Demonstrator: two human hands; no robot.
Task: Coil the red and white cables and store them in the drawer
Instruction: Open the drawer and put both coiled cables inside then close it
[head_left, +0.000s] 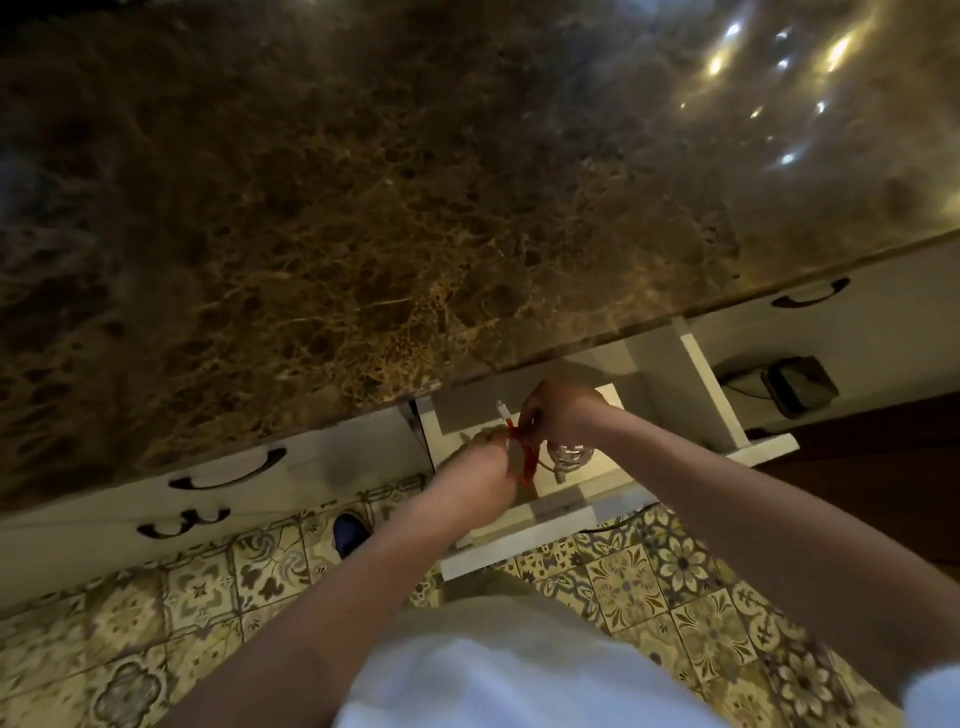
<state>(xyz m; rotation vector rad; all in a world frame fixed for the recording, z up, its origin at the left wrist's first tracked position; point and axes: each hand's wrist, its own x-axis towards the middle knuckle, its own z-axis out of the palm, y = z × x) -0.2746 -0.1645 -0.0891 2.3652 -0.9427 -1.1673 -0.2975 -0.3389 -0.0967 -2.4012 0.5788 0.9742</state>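
1. Two hands work over one pulled-out white drawer (550, 512) that sits just under the edge of the brown marbled tabletop (363, 208).
2. The left hand (480, 465) has its fingers curled round the red cable (525, 462), gripping the lower part of its bundle.
3. The right hand (558, 410) pinches the same red cable near its top, fingers bent in tight; a short white connector tip (503, 410) sticks up just beside those fingers (which cable it ends I cannot tell).
4. One red cable is in view, gathered into a narrow, upright hank held between the two hands above the drawer's inside, not lying on its floor.
5. One white cable (566, 457) lies coiled in loops inside the drawer, just right of the red one and partly hidden under the right wrist.
6. Three dark curved handles show on the white cabinet fronts: two at the left, one above the other (228, 470) (182, 522), and one at the far right (810, 293).
7. One dark boxy object (797, 387) sits low on the right, below the cabinet front, with a thin cord leading from it.
8. Patterned floor tiles (675, 582) spread below, and one dark blue shoe toe (349, 532) shows on them left of the drawer.
9. A white garment (498, 670) fills the bottom middle of the view.
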